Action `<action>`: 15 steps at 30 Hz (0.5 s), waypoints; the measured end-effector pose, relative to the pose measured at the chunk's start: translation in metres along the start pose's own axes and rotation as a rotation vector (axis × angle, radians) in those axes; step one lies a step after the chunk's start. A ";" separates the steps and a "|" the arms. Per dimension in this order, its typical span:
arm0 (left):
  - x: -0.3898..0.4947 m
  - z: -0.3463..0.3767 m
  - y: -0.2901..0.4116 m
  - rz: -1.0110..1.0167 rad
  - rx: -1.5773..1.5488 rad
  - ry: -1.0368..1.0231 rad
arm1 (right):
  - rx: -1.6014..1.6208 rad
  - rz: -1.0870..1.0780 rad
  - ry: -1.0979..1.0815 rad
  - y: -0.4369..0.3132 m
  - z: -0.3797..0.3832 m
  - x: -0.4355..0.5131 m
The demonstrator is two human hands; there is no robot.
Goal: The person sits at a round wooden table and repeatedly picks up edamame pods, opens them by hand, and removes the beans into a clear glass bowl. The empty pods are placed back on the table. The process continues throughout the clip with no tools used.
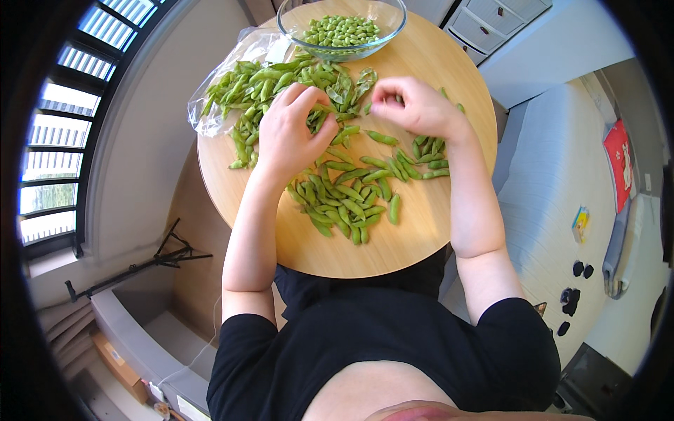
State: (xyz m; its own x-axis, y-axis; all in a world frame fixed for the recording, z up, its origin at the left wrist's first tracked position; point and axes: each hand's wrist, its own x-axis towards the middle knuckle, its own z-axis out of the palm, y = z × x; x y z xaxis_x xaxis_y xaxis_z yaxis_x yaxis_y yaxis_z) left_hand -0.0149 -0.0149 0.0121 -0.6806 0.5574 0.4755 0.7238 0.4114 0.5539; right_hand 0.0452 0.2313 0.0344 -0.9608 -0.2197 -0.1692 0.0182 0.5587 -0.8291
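Observation:
My left hand is over the pile of edamame pods, with a green pod between its thumb and forefinger. To its right, my right hand is curled with thumb and fingertips drawn together. A bit of green shows at those fingertips; whether it is held or lies behind them is unclear. Split, hollow-looking pods lie between the hands. Nearer me is a loose heap of plump pods. A smaller group of pods sits under my right wrist.
A glass bowl with shelled green beans stands at the table's far edge. A clear plastic bag lies under the pile's left side. The round wooden table ends just before my body. Right of it is a bed; a black stand lies left.

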 end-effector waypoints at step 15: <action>0.001 0.007 0.005 0.096 -0.003 0.158 | 0.746 -0.102 -0.023 0.003 0.021 0.010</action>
State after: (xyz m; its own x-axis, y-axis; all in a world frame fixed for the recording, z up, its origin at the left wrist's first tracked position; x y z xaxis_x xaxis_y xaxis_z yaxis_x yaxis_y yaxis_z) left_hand -0.0106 -0.0075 0.0106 -0.6181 0.4733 0.6276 0.7860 0.3599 0.5027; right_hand 0.0414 0.2139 0.0195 -0.9619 -0.2624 -0.0769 0.1203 -0.1536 -0.9808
